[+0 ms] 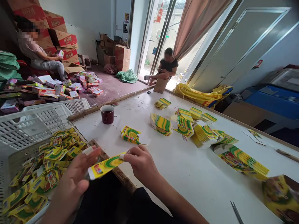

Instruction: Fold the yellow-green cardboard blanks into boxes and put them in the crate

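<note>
My right hand (141,161) pinches the far end of a narrow yellow and green carton (107,166), tilted over the table's front edge. The carton's near end shows a white flap. Beside that end is my left hand (73,183), fingers stretched and thumb apart, with a white wrap on one fingertip. I cannot tell whether it touches the carton. Below and left of it, a white plastic crate (16,155) holds many similar yellow cartons (52,180). A small stack of flat yellow cartons (130,135) lies just beyond my right hand.
More stacks of flat cartons (184,124) spread across the white table (177,177). A dark red mug (107,115) stands near the left edge; tweezers (236,212) lie at the front right. One person (42,56) sits at left by scattered boxes, another (168,63) by the doorway.
</note>
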`<action>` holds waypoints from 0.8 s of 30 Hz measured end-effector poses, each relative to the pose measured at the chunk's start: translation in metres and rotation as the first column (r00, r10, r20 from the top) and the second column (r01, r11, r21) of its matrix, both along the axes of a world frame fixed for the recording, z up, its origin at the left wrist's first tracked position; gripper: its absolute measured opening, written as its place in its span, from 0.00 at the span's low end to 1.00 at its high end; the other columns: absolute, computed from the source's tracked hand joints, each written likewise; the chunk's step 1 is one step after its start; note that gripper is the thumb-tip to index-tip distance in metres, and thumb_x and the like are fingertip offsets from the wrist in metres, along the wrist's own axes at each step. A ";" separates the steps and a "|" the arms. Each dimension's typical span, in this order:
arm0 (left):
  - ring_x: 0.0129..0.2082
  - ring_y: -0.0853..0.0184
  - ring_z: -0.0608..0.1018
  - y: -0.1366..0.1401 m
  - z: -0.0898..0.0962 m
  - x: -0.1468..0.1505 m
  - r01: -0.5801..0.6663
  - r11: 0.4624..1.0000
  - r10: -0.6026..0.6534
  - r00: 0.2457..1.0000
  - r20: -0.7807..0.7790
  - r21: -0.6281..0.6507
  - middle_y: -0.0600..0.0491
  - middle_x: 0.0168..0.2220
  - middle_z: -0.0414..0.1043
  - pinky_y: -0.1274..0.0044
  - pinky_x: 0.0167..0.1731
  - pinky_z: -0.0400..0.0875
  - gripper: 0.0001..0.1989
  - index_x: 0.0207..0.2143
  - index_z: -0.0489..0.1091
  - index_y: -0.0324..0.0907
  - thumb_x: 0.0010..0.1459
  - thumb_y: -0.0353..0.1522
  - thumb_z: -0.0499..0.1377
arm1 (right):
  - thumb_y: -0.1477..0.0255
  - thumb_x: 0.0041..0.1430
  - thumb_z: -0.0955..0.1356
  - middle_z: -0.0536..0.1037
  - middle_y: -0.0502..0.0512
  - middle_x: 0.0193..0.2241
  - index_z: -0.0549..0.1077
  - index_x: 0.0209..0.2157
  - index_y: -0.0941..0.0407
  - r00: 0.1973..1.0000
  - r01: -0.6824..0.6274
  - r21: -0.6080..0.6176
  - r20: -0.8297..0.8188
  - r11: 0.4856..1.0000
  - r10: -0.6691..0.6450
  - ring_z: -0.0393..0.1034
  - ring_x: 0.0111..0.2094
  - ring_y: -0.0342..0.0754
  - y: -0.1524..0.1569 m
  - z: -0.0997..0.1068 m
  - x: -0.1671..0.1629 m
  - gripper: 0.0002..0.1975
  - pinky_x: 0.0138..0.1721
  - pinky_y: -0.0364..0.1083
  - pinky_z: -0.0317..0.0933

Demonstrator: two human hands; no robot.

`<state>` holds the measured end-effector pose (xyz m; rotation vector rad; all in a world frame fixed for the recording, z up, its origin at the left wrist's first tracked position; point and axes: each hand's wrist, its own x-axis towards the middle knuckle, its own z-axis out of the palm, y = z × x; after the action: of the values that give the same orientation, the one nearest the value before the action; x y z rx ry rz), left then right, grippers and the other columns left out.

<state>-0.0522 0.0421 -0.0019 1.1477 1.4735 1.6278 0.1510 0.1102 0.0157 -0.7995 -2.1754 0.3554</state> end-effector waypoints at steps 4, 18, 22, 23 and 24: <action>0.54 0.43 0.76 -0.003 -0.004 -0.015 0.254 0.945 -0.308 0.905 -0.293 -0.208 0.46 0.54 0.76 0.57 0.50 0.75 0.45 0.54 0.70 0.51 0.32 0.56 0.70 | 0.73 0.67 0.64 0.77 0.50 0.31 0.76 0.33 0.52 0.951 -0.202 0.335 0.292 0.920 0.102 0.64 0.35 0.47 -0.005 0.010 -0.004 0.10 0.38 0.48 0.58; 0.31 0.56 0.81 -0.006 -0.029 0.038 -0.050 0.999 0.045 0.757 -0.652 0.011 0.51 0.33 0.74 0.69 0.28 0.77 0.28 0.46 0.62 0.43 0.48 0.47 0.64 | 0.56 0.48 0.71 0.77 0.51 0.26 0.75 0.30 0.56 0.814 -0.488 -0.831 -0.544 0.266 -0.204 0.69 0.29 0.47 -0.003 0.006 -0.015 0.17 0.33 0.46 0.64; 0.40 0.58 0.80 -0.011 -0.020 0.052 0.045 0.995 0.017 0.807 -0.590 0.089 0.50 0.41 0.73 0.68 0.39 0.78 0.26 0.51 0.59 0.45 0.53 0.41 0.64 | 0.58 0.41 0.76 0.80 0.52 0.34 0.76 0.38 0.55 0.727 -0.673 -0.720 -0.606 -0.166 -0.322 0.73 0.36 0.49 -0.009 -0.004 -0.016 0.22 0.42 0.47 0.67; 0.43 0.58 0.80 -0.012 -0.018 0.055 0.055 0.994 0.007 0.822 -0.570 0.092 0.50 0.43 0.72 0.67 0.42 0.77 0.27 0.53 0.58 0.46 0.54 0.40 0.64 | 0.58 0.41 0.76 0.80 0.53 0.35 0.76 0.38 0.54 0.726 -0.680 -0.707 -0.612 -0.196 -0.315 0.74 0.37 0.49 -0.011 -0.007 -0.017 0.22 0.44 0.47 0.66; 0.45 0.58 0.79 -0.012 -0.018 0.056 0.063 0.994 -0.004 0.835 -0.550 0.088 0.49 0.45 0.72 0.67 0.44 0.77 0.29 0.55 0.57 0.47 0.54 0.39 0.64 | 0.57 0.42 0.76 0.80 0.53 0.34 0.76 0.37 0.54 0.735 -0.671 -0.716 -0.608 -0.192 -0.299 0.74 0.37 0.49 -0.013 -0.010 -0.017 0.22 0.45 0.47 0.66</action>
<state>0.0038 0.0303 -0.0197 1.8024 1.7100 1.4214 0.1337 0.0970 0.0060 -0.7559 -0.8033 2.4454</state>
